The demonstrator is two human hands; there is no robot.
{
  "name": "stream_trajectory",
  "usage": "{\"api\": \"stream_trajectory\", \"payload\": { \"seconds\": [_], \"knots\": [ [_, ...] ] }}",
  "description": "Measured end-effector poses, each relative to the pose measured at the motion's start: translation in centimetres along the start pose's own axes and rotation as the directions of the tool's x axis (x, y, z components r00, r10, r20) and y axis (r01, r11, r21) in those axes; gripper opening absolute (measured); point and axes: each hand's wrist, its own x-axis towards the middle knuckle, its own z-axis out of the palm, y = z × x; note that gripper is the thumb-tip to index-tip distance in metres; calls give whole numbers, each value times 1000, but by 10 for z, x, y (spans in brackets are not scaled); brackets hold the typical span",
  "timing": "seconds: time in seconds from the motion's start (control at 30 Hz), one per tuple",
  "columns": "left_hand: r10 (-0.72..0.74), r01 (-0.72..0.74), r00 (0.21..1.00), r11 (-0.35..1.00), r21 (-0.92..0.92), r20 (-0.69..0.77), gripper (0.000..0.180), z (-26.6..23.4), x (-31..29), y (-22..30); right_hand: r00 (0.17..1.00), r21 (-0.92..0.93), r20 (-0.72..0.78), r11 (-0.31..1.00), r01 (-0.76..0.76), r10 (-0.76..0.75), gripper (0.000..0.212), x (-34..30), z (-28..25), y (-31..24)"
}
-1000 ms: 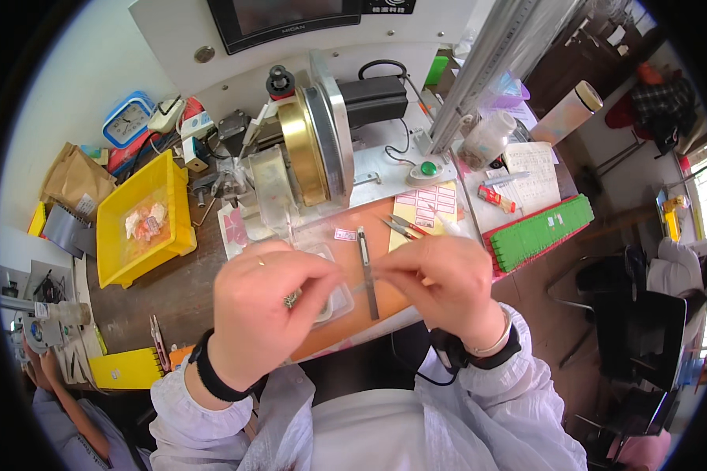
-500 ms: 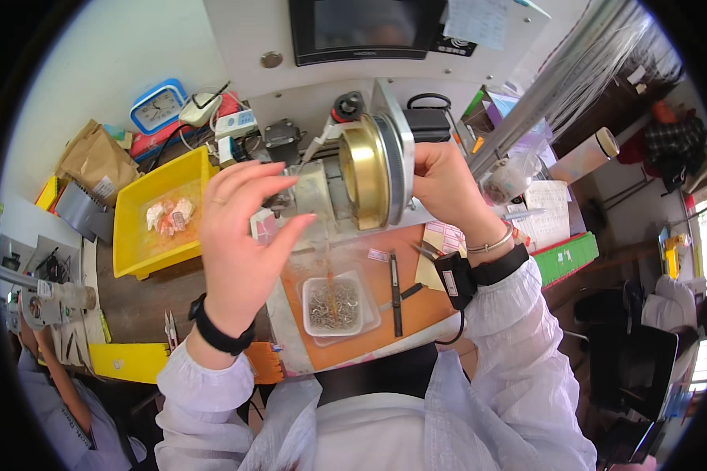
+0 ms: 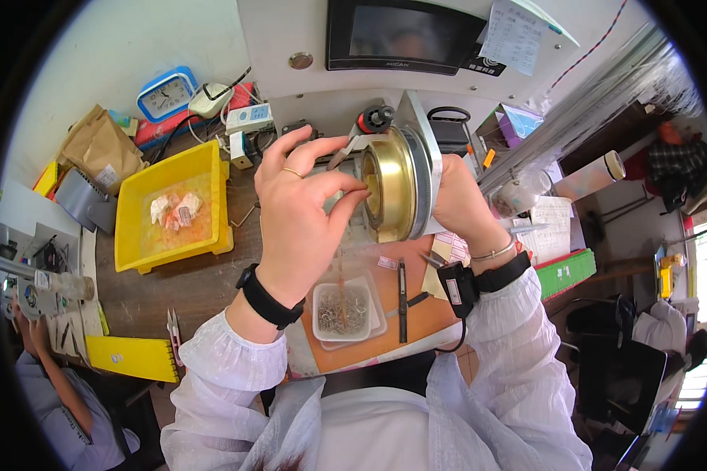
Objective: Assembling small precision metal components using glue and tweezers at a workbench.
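Note:
My left hand (image 3: 300, 202) is raised beside a brass ring-shaped fixture (image 3: 391, 191), thumb and index finger pinched together at its hollow face. Whatever sits between those fingertips is too small to make out. On the other side of the upright metal plate (image 3: 421, 118) that carries the fixture, my right hand (image 3: 465, 200) is curled, its fingertips partly hidden behind the plate. Below the fixture, a square white plastic tub (image 3: 319, 314) with small shiny metal pieces stands on the orange mat (image 3: 385, 314). Dark tweezers or a pen-like tool (image 3: 402, 302) lie beside it.
A yellow bin (image 3: 133, 224) with crumpled white material stands to the left, behind small snips (image 3: 174, 334) and a yellow tray (image 3: 133, 357). A screen (image 3: 404, 35) tops the machine. At right are a notebook (image 3: 551, 216) and green strip (image 3: 565, 271). A co-worker's arm (image 3: 59, 385) shows at far left.
My left hand has moved right to the brass fixture, and its spread fingers have closed to a pinch. My right hand stays by the plate. The whole view has shifted slightly.

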Motion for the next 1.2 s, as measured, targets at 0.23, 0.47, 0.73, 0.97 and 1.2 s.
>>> {"api": "stream_trajectory", "payload": {
  "seconds": [0.23, 0.47, 0.73, 0.97, 1.2],
  "knots": [
    [-33, 32, 997, 999, -10, -64, 13, 1, -1, 0, 999, -2, -44, 1000, -10, 10, 17, -2, 3, 2],
    [-88, 87, 993, 996, -8, -82, 10, -45, -19, -14, 953, -385, -283, 923, -8, -110, 13, -35, -12, -8],
    [-357, 354, 934, 928, -119, -6, 8, -62, -33, -54, 900, -468, -376, 883, 21, -220, 8, -43, -7, -11],
    [-467, 531, 846, 784, -321, 257, 10, -78, -30, -80, 867, -546, -365, 832, 97, -340, 10, -42, -3, -14],
    [-484, 734, 651, 597, -324, 585, 8, -67, -24, -93, 870, -629, -319, 770, 102, -376, 10, -50, -10, -20]
  ]
}}
